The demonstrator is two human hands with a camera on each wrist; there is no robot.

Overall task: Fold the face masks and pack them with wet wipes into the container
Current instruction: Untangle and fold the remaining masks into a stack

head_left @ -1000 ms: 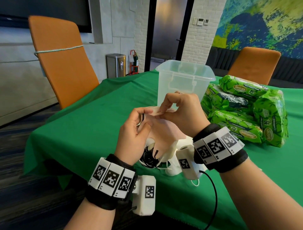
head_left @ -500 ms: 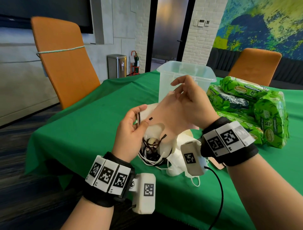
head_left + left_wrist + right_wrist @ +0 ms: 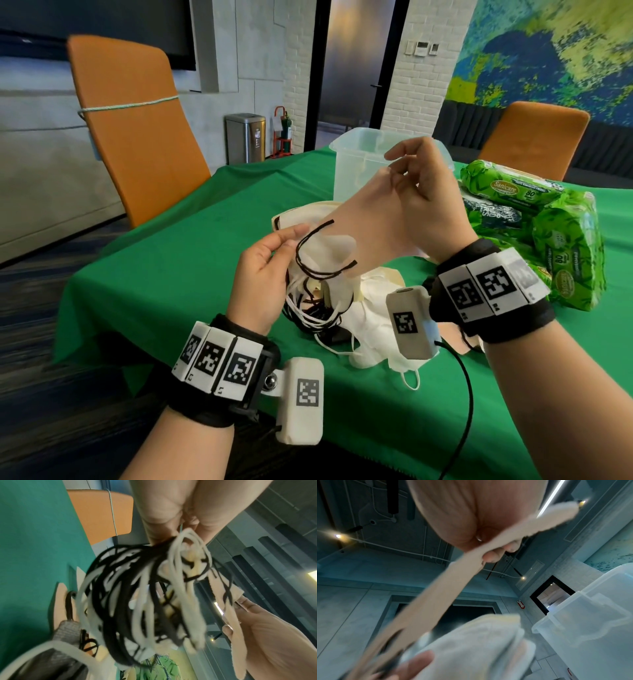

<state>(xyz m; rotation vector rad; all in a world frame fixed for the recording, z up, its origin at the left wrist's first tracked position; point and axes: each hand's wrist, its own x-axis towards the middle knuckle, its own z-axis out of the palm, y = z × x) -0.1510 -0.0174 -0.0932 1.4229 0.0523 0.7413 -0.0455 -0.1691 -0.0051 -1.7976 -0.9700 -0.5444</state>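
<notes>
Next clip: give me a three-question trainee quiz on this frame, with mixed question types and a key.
1. True or false: the right hand pinches the upper edge of the beige face mask.
2. The packs of wet wipes lie: A) inside the clear plastic container; B) on the green tablecloth beside it; C) on the orange chair.
3. Fill in: the left hand holds a tangle of black and white ear ____.

Key: 1 true; 2 B; 3 loops.

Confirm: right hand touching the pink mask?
Touching. The right wrist view shows the right hand pinching the pink mask edge between its fingertips.
</notes>
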